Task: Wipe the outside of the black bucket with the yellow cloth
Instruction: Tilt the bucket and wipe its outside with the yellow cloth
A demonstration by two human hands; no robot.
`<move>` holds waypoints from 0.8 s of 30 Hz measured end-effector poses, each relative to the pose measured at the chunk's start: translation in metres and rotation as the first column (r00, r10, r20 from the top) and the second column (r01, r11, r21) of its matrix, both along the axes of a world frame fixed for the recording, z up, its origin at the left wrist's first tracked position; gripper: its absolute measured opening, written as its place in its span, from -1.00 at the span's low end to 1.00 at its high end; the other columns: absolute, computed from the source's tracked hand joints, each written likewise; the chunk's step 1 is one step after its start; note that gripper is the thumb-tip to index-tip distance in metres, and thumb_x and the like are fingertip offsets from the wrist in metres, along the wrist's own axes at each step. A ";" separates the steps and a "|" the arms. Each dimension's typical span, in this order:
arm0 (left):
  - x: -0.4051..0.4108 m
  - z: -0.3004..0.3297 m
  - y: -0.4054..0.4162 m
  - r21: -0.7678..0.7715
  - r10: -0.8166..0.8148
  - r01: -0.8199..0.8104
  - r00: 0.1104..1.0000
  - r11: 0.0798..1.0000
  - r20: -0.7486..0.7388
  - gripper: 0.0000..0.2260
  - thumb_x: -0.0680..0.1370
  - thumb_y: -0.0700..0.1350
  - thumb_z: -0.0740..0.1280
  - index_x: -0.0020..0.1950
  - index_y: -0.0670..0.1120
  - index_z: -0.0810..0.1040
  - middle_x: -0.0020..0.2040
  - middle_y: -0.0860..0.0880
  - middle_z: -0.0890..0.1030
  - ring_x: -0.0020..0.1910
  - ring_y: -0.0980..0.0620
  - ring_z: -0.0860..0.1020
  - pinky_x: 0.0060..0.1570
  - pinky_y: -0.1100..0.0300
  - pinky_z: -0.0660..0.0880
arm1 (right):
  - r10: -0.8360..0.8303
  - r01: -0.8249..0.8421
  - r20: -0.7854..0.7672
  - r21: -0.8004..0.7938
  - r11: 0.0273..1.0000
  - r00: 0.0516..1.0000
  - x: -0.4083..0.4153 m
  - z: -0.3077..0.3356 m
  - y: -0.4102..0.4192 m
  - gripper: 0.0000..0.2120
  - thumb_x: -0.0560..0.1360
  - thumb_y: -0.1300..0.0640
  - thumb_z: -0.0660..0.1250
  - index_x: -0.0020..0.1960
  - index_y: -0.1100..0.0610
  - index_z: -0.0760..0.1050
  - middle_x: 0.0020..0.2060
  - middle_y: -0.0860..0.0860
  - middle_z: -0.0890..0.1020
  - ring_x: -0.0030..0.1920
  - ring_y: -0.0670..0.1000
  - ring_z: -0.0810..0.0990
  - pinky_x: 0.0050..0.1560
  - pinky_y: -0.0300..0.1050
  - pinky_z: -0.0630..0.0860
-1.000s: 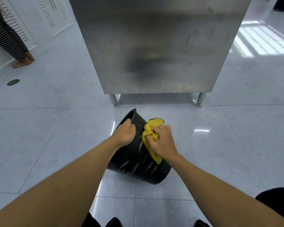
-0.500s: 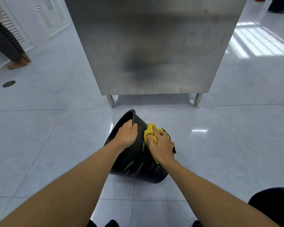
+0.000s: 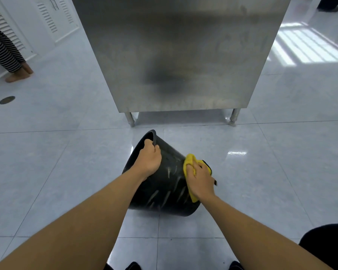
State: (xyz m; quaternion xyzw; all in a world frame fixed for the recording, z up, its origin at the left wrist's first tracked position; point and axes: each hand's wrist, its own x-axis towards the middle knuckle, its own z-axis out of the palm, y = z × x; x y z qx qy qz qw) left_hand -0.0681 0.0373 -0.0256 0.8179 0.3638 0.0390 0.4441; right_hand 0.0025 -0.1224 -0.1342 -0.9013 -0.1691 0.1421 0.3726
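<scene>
The black bucket (image 3: 162, 184) lies tilted on the floor at lower centre. My left hand (image 3: 149, 158) grips its rim; my right hand (image 3: 200, 181) presses the bunched yellow cloth (image 3: 189, 162) against its side. It looks light, stiff and slick, so the rim seems the surest hold.

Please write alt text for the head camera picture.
A person's left hand grips the rim of a tilted black bucket on a tiled floor, while the right hand presses a yellow cloth against its outer side.
</scene>
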 end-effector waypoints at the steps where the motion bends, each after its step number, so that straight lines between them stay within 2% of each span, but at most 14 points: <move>1: 0.000 0.001 -0.002 0.005 -0.002 0.002 1.000 1.000 0.017 -0.88 0.68 -0.06 0.05 0.14 -0.09 0.28 -0.16 -0.12 0.51 -0.22 -0.02 0.49 -0.18 -0.01 0.53 | -0.029 0.027 -0.045 -0.035 0.999 0.999 0.002 -0.005 -0.006 -0.54 0.64 -0.15 -0.02 0.42 -0.04 0.40 0.32 0.07 0.47 0.27 0.18 0.48 0.27 0.14 0.37; 2: 0.000 0.001 -0.004 0.038 -0.010 0.009 0.999 0.999 0.034 -0.90 0.68 -0.07 0.07 0.15 -0.07 0.27 -0.15 -0.12 0.53 -0.24 -0.03 0.52 -0.18 -0.02 0.55 | -0.047 0.042 -0.079 -0.061 0.997 0.996 0.003 -0.007 -0.010 -0.52 0.63 -0.16 -0.04 0.43 -0.03 0.39 0.34 0.07 0.46 0.29 0.17 0.48 0.31 0.18 0.35; 4: 0.000 0.001 -0.008 0.202 -0.018 0.007 0.999 0.979 0.050 -0.87 0.67 -0.08 0.11 0.19 -0.07 0.27 -0.06 -0.12 0.54 -0.20 -0.04 0.57 -0.16 -0.05 0.59 | -0.059 0.052 -0.107 -0.071 0.996 0.993 0.001 -0.009 -0.010 -0.52 0.64 -0.16 -0.05 0.44 -0.03 0.39 0.37 0.06 0.44 0.30 0.15 0.48 0.34 0.17 0.34; 7: -0.004 -0.001 -0.009 0.463 0.009 -0.035 0.998 0.885 0.058 -0.76 0.67 -0.08 0.15 0.28 -0.16 0.34 0.14 -0.11 0.42 -0.17 0.00 0.51 -0.19 0.15 0.48 | -0.038 0.033 -0.072 -0.069 0.997 0.997 -0.002 -0.003 -0.004 -0.55 0.65 -0.13 -0.04 0.42 -0.02 0.38 0.34 0.06 0.46 0.29 0.14 0.47 0.33 0.17 0.33; 10: -0.010 0.000 -0.008 0.545 -0.037 -0.023 0.994 0.838 0.100 -0.72 0.65 -0.11 0.21 0.33 -0.19 0.40 0.19 -0.13 0.44 -0.06 -0.03 0.54 -0.12 0.23 0.45 | -0.045 0.040 -0.051 -0.085 0.996 0.998 -0.003 -0.001 -0.002 -0.58 0.66 -0.10 -0.04 0.41 -0.01 0.39 0.31 0.07 0.46 0.27 0.14 0.47 0.32 0.16 0.33; 13: -0.014 0.005 -0.006 0.597 -0.117 0.062 0.992 0.800 0.053 -0.60 0.61 -0.11 0.23 0.45 -0.15 0.40 0.19 -0.10 0.54 -0.02 -0.08 0.57 -0.04 0.13 0.51 | -0.119 0.110 -0.070 -0.116 0.987 0.990 0.000 -0.002 -0.001 -0.58 0.66 -0.10 -0.05 0.38 0.00 0.40 0.30 0.10 0.47 0.23 0.16 0.49 0.29 0.17 0.35; 15: -0.018 0.006 -0.006 0.604 -0.145 0.140 0.989 0.785 -0.042 -0.50 0.61 -0.10 0.18 0.56 -0.09 0.26 0.19 -0.08 0.57 -0.06 -0.06 0.56 -0.08 0.09 0.52 | -0.141 0.131 -0.069 -0.132 0.983 0.988 0.001 -0.001 0.002 -0.59 0.66 -0.10 -0.04 0.35 0.02 0.41 0.27 0.12 0.48 0.22 0.18 0.49 0.27 0.17 0.38; 18: -0.019 0.007 -0.005 0.500 -0.097 0.150 0.987 0.853 -0.131 -0.50 0.64 -0.13 0.08 0.59 -0.03 0.11 0.38 -0.10 0.49 0.16 -0.17 0.56 0.15 -0.08 0.51 | -0.093 0.093 0.003 -0.098 0.991 0.996 -0.004 0.004 0.011 -0.63 0.65 -0.05 0.01 0.29 0.06 0.45 0.23 0.12 0.49 0.21 0.19 0.46 0.25 0.13 0.39; 19: -0.018 0.007 -0.004 0.452 -0.088 0.135 0.989 0.882 -0.123 -0.53 0.64 -0.16 0.07 0.56 -0.04 0.12 0.33 -0.13 0.51 0.14 -0.19 0.56 0.17 -0.12 0.52 | -0.071 0.074 0.050 -0.066 0.995 0.996 -0.007 0.005 0.015 -0.65 0.65 -0.03 0.02 0.28 0.07 0.46 0.20 0.12 0.51 0.21 0.19 0.45 0.25 0.12 0.39; 22: -0.015 0.009 -0.001 0.343 -0.118 0.123 0.992 0.931 -0.037 -0.64 0.62 -0.27 0.09 0.42 -0.17 0.18 0.01 -0.19 0.56 -0.11 -0.16 0.57 -0.07 -0.15 0.57 | -0.014 0.010 0.161 0.027 1.000 0.987 -0.018 0.016 0.027 -0.63 0.64 -0.05 0.05 0.34 0.02 0.44 0.19 0.07 0.50 0.22 0.14 0.40 0.28 0.09 0.37; 24: -0.012 0.009 0.001 0.334 -0.136 0.133 0.991 0.933 -0.014 -0.65 0.60 -0.30 0.12 0.39 -0.25 0.21 0.05 -0.22 0.53 -0.08 -0.14 0.54 -0.11 -0.03 0.52 | 0.043 -0.066 0.224 0.097 0.993 0.974 -0.028 0.026 0.040 -0.62 0.64 -0.05 0.06 0.39 0.00 0.42 0.21 0.05 0.48 0.22 0.10 0.36 0.30 0.06 0.35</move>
